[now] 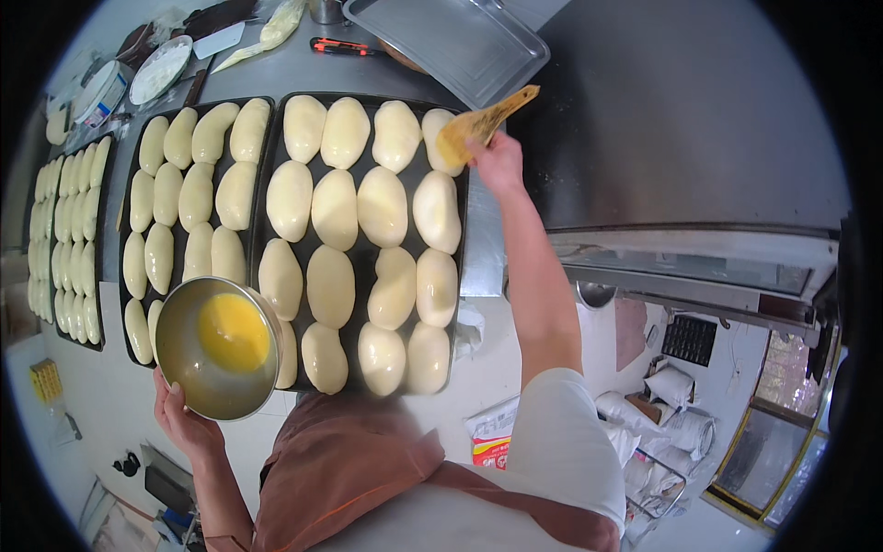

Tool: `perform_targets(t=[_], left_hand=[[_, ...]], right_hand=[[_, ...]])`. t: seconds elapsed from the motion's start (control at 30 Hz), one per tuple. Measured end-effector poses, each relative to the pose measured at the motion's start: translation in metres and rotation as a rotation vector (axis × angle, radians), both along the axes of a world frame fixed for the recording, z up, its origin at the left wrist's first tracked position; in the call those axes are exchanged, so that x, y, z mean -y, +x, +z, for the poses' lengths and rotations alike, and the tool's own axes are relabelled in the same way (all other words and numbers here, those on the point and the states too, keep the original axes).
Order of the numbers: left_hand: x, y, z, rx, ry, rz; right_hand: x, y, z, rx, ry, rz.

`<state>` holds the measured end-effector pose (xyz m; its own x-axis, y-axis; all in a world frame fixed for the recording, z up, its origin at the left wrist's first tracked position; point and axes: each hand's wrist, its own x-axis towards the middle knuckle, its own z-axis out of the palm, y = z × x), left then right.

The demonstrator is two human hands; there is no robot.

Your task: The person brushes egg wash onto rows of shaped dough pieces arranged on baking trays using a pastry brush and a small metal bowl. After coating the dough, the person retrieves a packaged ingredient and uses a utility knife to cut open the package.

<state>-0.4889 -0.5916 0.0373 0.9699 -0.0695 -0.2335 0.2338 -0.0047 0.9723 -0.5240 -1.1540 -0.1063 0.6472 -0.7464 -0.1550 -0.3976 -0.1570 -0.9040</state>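
Note:
My left hand (185,417) grips the rim of a steel mixing bowl (179,372), which is tilted and holds yellow egg wash (234,332). In my right hand (498,160) is a flat wooden-handled pastry brush (483,126). Its bristles rest on a dough roll (436,131) at the far right corner of the nearest black baking tray (363,276). Rows of pale oval dough rolls (383,207) fill this tray, several with a wet shine. The bowl hides part of the tray's near left corner and of the second baking tray (181,238) beside it.
More trays of shiny dough (81,228) stand farther left. An empty metal tray (455,41), a red-and-black utility knife (341,47), a piping bag (276,27) and a plate of white powder (161,70) lie at the back. A large steel surface (690,124) rises on the right.

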Motion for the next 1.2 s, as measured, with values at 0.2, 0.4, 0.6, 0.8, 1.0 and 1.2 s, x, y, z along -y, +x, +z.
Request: perform_targets(t=[0.2,0.4,0.6,0.8,1.0,1.2], left_hand=[[0.009,-0.004,0.004,-0.015,-0.031,-0.012],[0.016,-0.001,0.001,-0.035,-0.065,-0.018],[0.031,0.001,-0.003,-0.049,-0.037,0.046],[0.034,-0.002,0.001,-0.058,-0.048,0.001],[0.029,-0.001,0.001,-0.053,-0.075,-0.008],[0.032,0.001,-0.009,-0.063,-0.069,0.021]], right_hand=[[-0.001,0.041,-0.010,0.057,-0.802,0.173],[-0.040,-0.038,-0.002,-0.072,-0.996,0.413],[-0.035,-0.050,0.015,0.139,-0.803,0.321],[-0.004,0.034,-0.023,0.151,-0.790,0.169],[-0.026,-0.025,-0.037,0.109,-0.788,0.053],[-0.081,-0.078,0.002,0.104,-0.610,0.239]])
